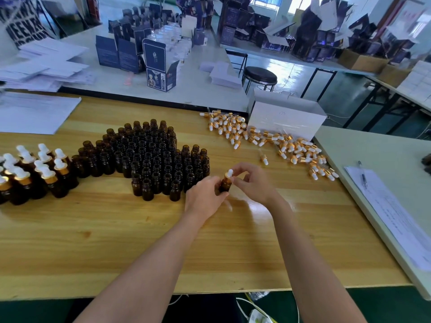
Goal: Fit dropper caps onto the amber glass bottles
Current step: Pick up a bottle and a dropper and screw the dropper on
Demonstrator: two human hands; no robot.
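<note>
Amber bottle (225, 184) stood above the wooden worktop (233, 241), left hand (205, 197) wrapped round it to steady it while right hand (253, 183) fingers pinched its dropper cap (229, 174), probably screwing it down

An amber bottle (225, 184) is gripped by the left hand (205, 197) just right of the uncapped bottles (154, 157); its dropper cap (229, 173) is pinched by the right hand (253, 183).
</note>
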